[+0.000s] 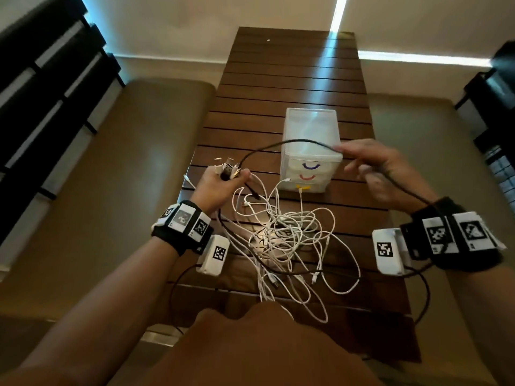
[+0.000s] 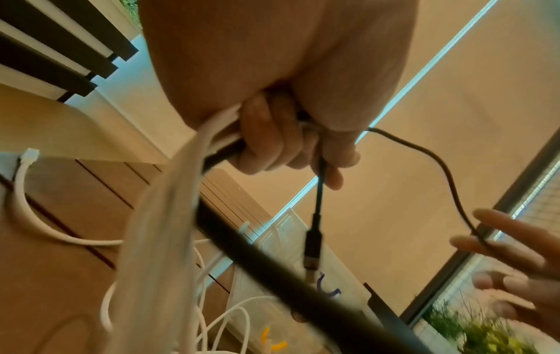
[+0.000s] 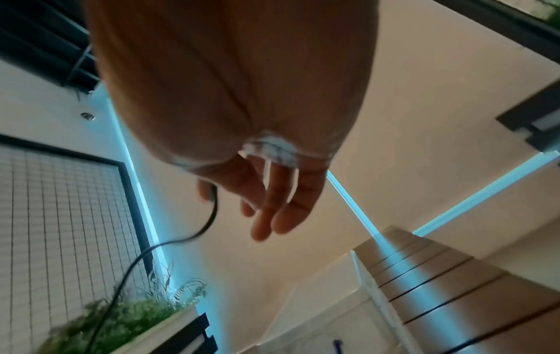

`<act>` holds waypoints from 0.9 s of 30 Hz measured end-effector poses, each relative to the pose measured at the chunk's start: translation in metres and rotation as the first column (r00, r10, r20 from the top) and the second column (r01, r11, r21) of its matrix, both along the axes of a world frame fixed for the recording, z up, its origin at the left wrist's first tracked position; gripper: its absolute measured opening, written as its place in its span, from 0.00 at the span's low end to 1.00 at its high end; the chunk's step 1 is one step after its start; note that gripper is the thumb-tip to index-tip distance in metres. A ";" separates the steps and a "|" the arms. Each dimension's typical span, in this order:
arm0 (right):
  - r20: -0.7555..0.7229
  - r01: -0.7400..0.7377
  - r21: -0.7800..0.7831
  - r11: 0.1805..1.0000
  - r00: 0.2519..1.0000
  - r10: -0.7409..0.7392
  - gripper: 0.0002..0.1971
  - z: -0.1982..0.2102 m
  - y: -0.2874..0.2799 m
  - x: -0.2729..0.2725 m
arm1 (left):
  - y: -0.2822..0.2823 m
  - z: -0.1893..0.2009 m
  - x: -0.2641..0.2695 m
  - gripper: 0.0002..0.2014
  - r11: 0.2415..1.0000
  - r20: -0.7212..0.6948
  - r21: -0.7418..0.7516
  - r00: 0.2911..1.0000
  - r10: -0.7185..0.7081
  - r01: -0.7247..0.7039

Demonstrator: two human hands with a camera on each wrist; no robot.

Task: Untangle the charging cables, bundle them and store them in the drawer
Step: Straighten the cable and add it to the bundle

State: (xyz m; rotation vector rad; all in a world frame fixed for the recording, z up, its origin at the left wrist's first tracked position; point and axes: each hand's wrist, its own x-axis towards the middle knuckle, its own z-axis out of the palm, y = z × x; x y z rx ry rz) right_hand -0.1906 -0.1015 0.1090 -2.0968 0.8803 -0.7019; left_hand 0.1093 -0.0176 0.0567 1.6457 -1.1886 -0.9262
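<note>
A: Head view. Left hand [image 1: 223, 181], grip closed round a bunch of plug ends and cable runs, raised above the slatted table [image 1: 292, 79]. A black cable [image 1: 278, 144] arcs from that fist across to the right hand [image 1: 373, 165], which pinches it at the fingertips in front of the drawer unit [image 1: 310, 149].

B: White cables?

A: A loose tangle [image 1: 292, 238] on the table, just in front of the unit and touching its base. All three drawers shut; handles blue, red, yellow.

B: Left wrist view?

A: Left hand [image 2: 288, 134] fist tight on white and black strands; one black plug [image 2: 312, 249] dangles below it. Black cable [image 2: 439, 167] runs to the right hand's fingers [image 2: 509, 239].

B: Right wrist view?

A: Right hand [image 3: 272, 191], blurred; outer fingers loosely extended, black cable [image 3: 209, 215] pinched at the thumb side, hanging away below.
</note>
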 end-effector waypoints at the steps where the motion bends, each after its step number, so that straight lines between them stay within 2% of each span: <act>1: 0.002 0.079 -0.009 0.997 0.997 -0.079 0.37 0.003 -0.001 0.000 | -0.001 -0.003 0.002 0.11 1.000 -0.022 0.001 1.000 0.017 -0.017; 4: 0.031 0.250 -0.012 0.968 0.968 -0.249 0.31 0.008 -0.004 -0.012 | -0.002 -0.010 0.017 0.15 0.997 -0.171 0.037 0.982 0.076 -0.070; 6: 0.070 0.309 0.063 0.949 0.947 -0.313 0.25 0.011 -0.004 -0.026 | 0.001 -0.013 0.027 0.18 0.995 -0.294 0.070 0.952 0.085 -0.067; 7: 0.063 0.330 0.104 0.938 0.939 -0.337 0.22 0.011 -0.005 -0.034 | 0.002 -0.012 0.029 0.19 0.995 -0.294 0.081 0.952 0.083 -0.061; 8: 0.042 0.344 0.134 0.929 0.935 -0.353 0.20 0.012 -0.006 -0.041 | 0.003 -0.010 0.031 0.18 0.995 -0.238 0.080 0.968 0.078 -0.060; 10: -0.002 0.379 0.168 0.910 0.923 -0.384 0.15 0.017 -0.006 -0.053 | 0.002 -0.009 0.033 0.16 0.998 0.049 0.052 0.998 0.044 -0.047; 12: -0.023 0.400 0.188 0.897 0.915 -0.403 0.14 0.025 -0.003 -0.055 | -0.002 -0.012 0.035 0.14 0.998 0.288 0.059 0.956 -0.054 0.038; 14: -0.049 0.355 0.215 0.910 0.935 -0.353 0.14 0.032 0.011 -0.034 | -0.003 -0.006 0.027 0.12 0.973 0.307 0.130 0.926 -0.220 0.188; 17: -0.215 0.193 0.171 0.966 0.964 -0.154 0.31 0.020 0.037 0.023 | -0.005 0.019 -0.003 0.17 0.901 0.278 0.124 0.857 -0.435 0.417; 18: -0.269 0.133 0.147 0.980 0.959 -0.090 0.31 0.014 0.045 0.042 | -0.006 0.027 -0.012 0.18 0.879 0.259 0.083 0.842 -0.474 0.469; 20: -0.341 0.112 0.064 0.992 0.936 -0.084 0.18 0.006 0.059 0.061 | -0.007 0.042 -0.027 0.14 0.844 0.256 -0.015 0.818 -0.515 0.536; 21: -0.404 0.147 -0.003 0.989 0.905 -0.136 0.14 0.006 0.064 0.061 | -0.007 0.046 -0.031 0.11 0.843 0.257 -0.055 0.824 -0.505 0.534; 23: -0.588 0.212 -0.134 0.968 0.770 -0.250 0.15 0.006 0.069 0.043 | -0.005 0.052 -0.032 0.09 0.864 0.169 -0.084 0.862 -0.479 0.497; 25: -0.750 0.286 -0.173 0.943 0.583 -0.314 0.16 0.004 0.073 0.010 | -0.002 0.056 -0.031 0.11 0.890 -0.110 -0.058 0.883 -0.457 0.453; 27: -0.858 0.412 -0.146 0.899 0.399 -0.323 0.16 0.004 0.078 -0.023 | -0.001 0.064 -0.037 0.11 0.859 -0.348 -0.037 0.799 -0.490 0.511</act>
